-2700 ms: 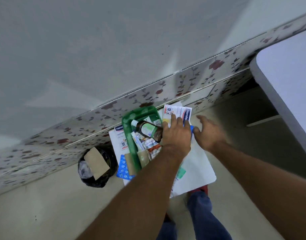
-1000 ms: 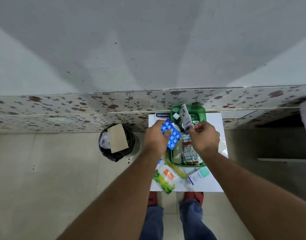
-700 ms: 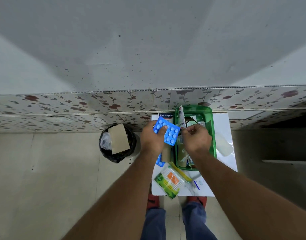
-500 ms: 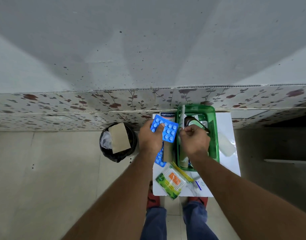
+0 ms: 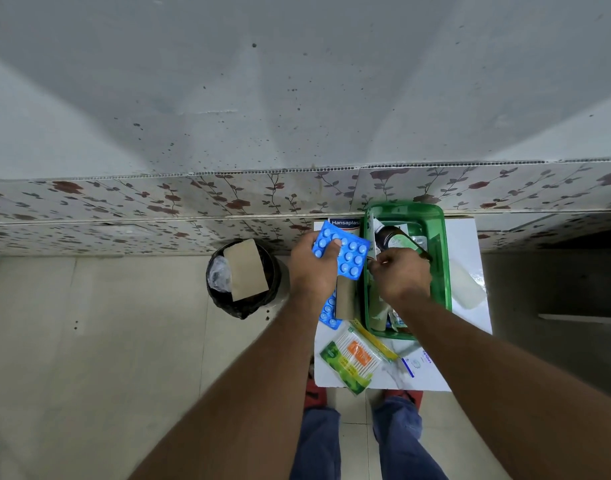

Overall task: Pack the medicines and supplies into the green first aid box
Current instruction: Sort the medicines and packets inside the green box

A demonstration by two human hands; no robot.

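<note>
Presently, hands first:
Left hand (image 5: 312, 268): raised just left of the box, thumb pinching a blue blister strip (image 5: 342, 251) flat against the fingers; the strip hangs clear of the worktop.
Right hand (image 5: 401, 275): fingers curled down inside the green first aid box (image 5: 442, 258), pinched on a slim white pack (image 5: 373, 233) that stands on edge against the box's left wall. How firmly it is held I cannot tell.
Box contents: a brown bottle (image 5: 392, 237) lies near the far end; more packets show at the near end, too small to name.
Outside the box: a second blue strip (image 5: 328, 313) and a tan roll (image 5: 345, 299) just beside the left wall; a green and orange swab pack (image 5: 352, 362) near the front edge; a Hansaplast box (image 5: 344, 223) at the back; a pale bottle (image 5: 466, 285) on the right.
Worktop (image 5: 470, 237): small, white, pushed against the wall.
Floor, left: a black bin (image 5: 243, 277) with cardboard in it.
Doing this step well: I judge the white pack should be seated against the wall, leaving flat room beside it. The blister strip would then slide in edgewise without bending, the right hand steadying the bottle.
Remaining: several items are not yet packed.
</note>
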